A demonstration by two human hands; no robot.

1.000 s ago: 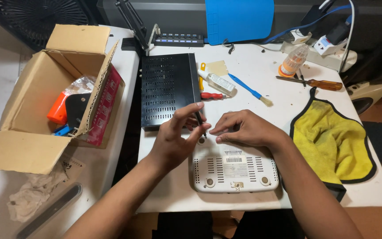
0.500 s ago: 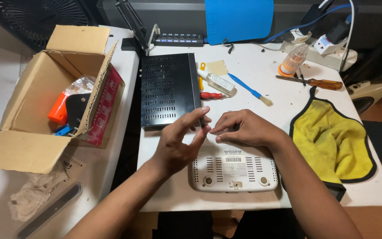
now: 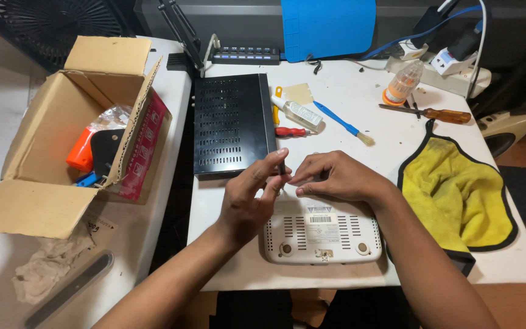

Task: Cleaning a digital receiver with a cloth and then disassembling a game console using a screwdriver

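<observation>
A white router [image 3: 324, 237] lies upside down near the front edge of the white table [image 3: 360, 79], its vented underside and label facing up. My left hand [image 3: 248, 204] hovers over the router's far left corner, pinching a thin dark tool [image 3: 282, 166] between thumb and fingers. My right hand [image 3: 336, 176] rests on the router's far edge with curled fingers pressing down, fingertips almost touching the left hand's. What lies under the fingertips is hidden.
A black vented box [image 3: 231, 125] sits just behind the hands. A red-handled screwdriver [image 3: 293, 131], a small bottle [image 3: 302, 114], a blue brush [image 3: 339, 123] and a wooden-handled screwdriver [image 3: 439, 114] lie beyond. A yellow cloth [image 3: 458, 195] is at right, an open cardboard box [image 3: 44, 201] at left.
The left hand's fingers have shifted around the thin tool, turning it slightly. The right hand and the router have stayed in place.
</observation>
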